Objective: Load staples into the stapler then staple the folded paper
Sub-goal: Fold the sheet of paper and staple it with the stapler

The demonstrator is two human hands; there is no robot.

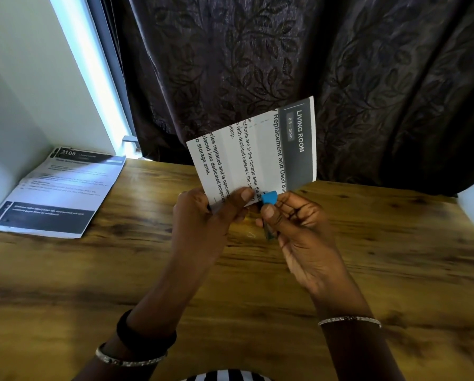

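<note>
A folded printed paper (255, 149) with black text and a grey "LIVING ROOM" band stands upright above the table. My left hand (202, 215) pinches its lower edge, thumb on the front. My right hand (293, 224) grips a small blue stapler (268, 199), whose blue tip sits at the paper's lower right corner. Most of the stapler is hidden behind my fingers. Whether its jaws enclose the paper I cannot tell.
A second printed sheet (57, 193) lies flat at the table's far left corner against the white wall. The wooden table (395, 257) spreads below my hands. A dark leaf-patterned curtain (257, 64) hangs right behind it.
</note>
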